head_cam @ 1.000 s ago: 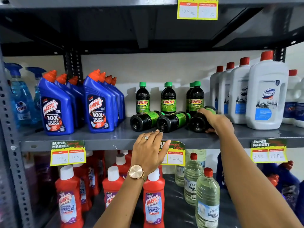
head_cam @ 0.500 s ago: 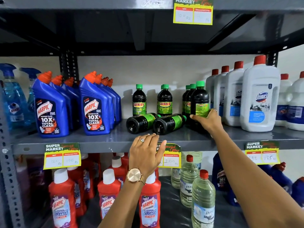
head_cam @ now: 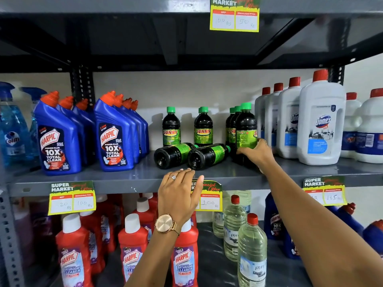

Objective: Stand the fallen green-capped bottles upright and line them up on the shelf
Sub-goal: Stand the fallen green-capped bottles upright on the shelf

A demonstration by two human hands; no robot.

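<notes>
Dark green-capped bottles with green labels sit mid-shelf on the grey shelf (head_cam: 124, 179). Two lie on their sides, bases toward me: the left fallen bottle (head_cam: 173, 155) and the right fallen bottle (head_cam: 207, 156). Behind them stand an upright bottle (head_cam: 171, 127) and another upright bottle (head_cam: 203, 127). At the right, a front upright bottle (head_cam: 245, 129) heads a short row, and my right hand (head_cam: 257, 152) is wrapped around its lower body. My left hand (head_cam: 180, 193) rests open on the shelf's front edge, fingers spread, just below the fallen bottles.
Blue toilet-cleaner bottles (head_cam: 113, 133) crowd the left of the shelf, white red-capped jugs (head_cam: 321, 121) the right. Price tags (head_cam: 71, 196) hang on the shelf's edge. Red cleaner bottles (head_cam: 183, 257) and clear bottles (head_cam: 251, 251) fill the shelf below. Another shelf (head_cam: 145, 5) hangs above.
My right hand has lifted the rightmost fallen bottle from lying to standing at the front of the right row. My left hand has stayed on the shelf edge.
</notes>
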